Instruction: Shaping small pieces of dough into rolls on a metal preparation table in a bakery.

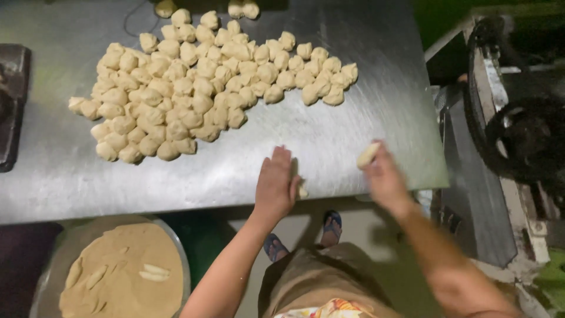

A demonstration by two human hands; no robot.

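Steel table [376, 118] | left hand [275, 184] flat, pressing dough piece [302, 191] at 3 o'clock | right hand [384, 176] grasping dough roll [368, 155], long axis toward 1 o'clock | dough-ball heap [200, 88] at 11 o'clock, nearer left hand

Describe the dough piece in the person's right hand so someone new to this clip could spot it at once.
Start at the steel table with its big heap of dough balls. Move to the near right edge, where the right hand is blurred. The dough piece at its fingers is elongated and alone, unlike the rounded lumps clustered in the heap.
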